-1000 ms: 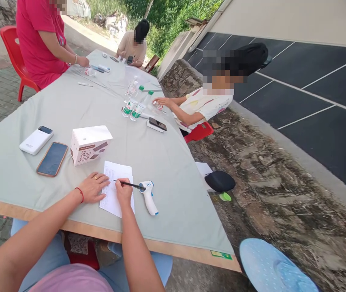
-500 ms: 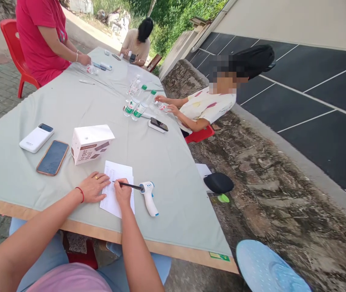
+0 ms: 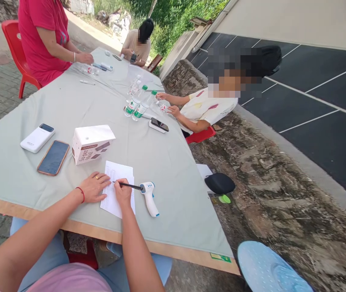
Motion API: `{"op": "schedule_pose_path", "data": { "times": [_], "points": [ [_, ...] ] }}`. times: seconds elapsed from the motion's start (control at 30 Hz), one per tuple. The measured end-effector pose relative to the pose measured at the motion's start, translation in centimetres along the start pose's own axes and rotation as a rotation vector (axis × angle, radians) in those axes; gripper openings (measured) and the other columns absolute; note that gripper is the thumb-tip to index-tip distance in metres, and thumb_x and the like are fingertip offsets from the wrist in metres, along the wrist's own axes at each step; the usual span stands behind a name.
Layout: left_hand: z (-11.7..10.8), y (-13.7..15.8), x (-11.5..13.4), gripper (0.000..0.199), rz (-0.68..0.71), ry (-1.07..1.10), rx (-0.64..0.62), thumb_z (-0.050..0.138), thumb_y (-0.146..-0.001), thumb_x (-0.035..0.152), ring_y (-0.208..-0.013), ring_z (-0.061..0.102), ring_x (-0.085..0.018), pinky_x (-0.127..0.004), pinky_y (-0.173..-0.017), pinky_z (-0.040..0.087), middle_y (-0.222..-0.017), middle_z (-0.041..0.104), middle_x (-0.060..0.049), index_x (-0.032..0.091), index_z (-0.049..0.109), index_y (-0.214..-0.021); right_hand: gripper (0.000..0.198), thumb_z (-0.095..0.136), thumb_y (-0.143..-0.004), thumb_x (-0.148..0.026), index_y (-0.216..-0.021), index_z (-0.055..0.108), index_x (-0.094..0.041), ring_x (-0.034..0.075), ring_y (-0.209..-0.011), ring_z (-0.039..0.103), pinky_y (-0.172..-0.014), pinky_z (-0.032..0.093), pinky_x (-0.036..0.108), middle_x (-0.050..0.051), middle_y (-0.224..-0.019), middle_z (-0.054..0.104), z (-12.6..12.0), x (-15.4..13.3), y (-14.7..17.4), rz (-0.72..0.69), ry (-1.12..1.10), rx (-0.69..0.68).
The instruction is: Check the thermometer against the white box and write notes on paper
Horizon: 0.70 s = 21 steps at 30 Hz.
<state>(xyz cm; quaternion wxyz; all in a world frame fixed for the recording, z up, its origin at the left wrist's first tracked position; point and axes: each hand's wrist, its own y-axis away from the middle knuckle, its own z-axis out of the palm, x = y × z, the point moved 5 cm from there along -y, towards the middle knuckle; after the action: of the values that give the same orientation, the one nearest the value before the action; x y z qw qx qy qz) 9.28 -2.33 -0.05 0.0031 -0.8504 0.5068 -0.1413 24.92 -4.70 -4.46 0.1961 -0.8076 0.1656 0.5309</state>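
My right hand [image 3: 123, 194] is closed round a black pen [image 3: 131, 186], its tip touching a white sheet of paper [image 3: 112, 205] that bears a printed list. Flat on the left part of the sheet rests my left hand [image 3: 95, 187], fingers stretched out, a ring on one finger and a red string at the wrist. Just right of the paper lies a white and blue infrared thermometer [image 3: 150, 198], close to the pen's back end. A white printed box [image 3: 93, 144] stands beyond my left hand, and left of it lies a phone in an orange-edged case [image 3: 53, 158].
A white power bank [image 3: 37, 138] lies at the left. Farther along the cloth-covered table [image 3: 185, 215] stand green-capped water bottles [image 3: 133, 102] beside another phone [image 3: 159, 124]. One person in red [image 3: 42, 40] and two others are around the table. A blue hat [image 3: 270, 265] appears at bottom right.
My hands, the pen and the paper keep almost the same place. The person in red has lifted a hand slightly from the bottle on the table.
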Motion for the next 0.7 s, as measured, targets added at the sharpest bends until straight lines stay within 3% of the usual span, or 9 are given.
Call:
{"op": "schedule_pose_path", "data": {
  "times": [0.7],
  "points": [
    [-0.04, 0.04, -0.01, 0.046, -0.001, -0.003, 0.004, 0.053, -0.086, 0.041, -0.127, 0.044, -0.028, -0.045, -0.107, 0.026, -0.136, 0.053, -0.012, 0.018, 0.052, -0.126, 0.016, 0.050, -0.073, -0.037, -0.069, 0.053, -0.022, 0.017, -0.063, 0.051, -0.064, 0.041, 0.029, -0.002, -0.060, 0.056, -0.10, -0.42, 0.09, -0.011, 0.020, 0.013]
  ]
}}
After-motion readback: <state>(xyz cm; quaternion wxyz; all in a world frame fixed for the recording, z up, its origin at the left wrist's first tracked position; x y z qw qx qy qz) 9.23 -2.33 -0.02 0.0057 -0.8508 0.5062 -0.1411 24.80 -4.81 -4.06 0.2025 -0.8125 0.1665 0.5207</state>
